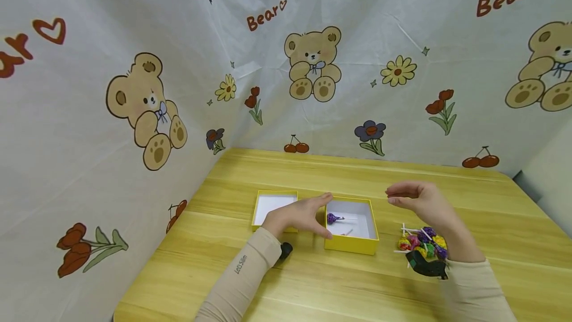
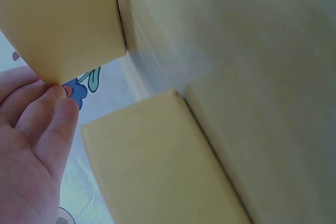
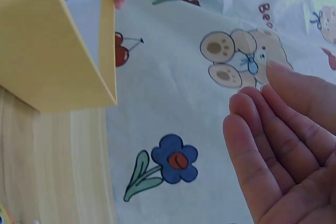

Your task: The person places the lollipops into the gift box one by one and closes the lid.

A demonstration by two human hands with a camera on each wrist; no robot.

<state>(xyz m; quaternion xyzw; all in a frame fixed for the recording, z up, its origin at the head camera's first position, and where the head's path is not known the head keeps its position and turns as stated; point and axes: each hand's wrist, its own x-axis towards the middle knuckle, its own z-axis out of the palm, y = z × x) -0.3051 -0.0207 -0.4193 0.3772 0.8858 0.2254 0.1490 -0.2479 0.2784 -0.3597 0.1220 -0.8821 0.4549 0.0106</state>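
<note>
A yellow box (image 1: 351, 245) with a white inside stands on the wooden table. A purple-wrapped lollipop (image 1: 332, 218) lies in it, along with another white stick. My left hand (image 1: 300, 214) spans the box's left side and holds it, thumb by the near corner and fingers by the far one. In the left wrist view, fingertips (image 2: 55, 94) meet the box's edge. My right hand (image 1: 424, 203) hovers right of the box, holding nothing, fingers loosely bent with the thumb near them. Several lollipops (image 1: 420, 243) in bright wrappers lie piled beneath that wrist, partly hidden by it.
A shallower yellow-edged box part, white inside (image 1: 270, 202), lies left of the box, partly behind my left hand. Dark wrist cameras (image 1: 424, 265) sit on both wrists. A bear-printed cloth (image 1: 357, 14) hangs behind and to the left of the table (image 1: 214, 262).
</note>
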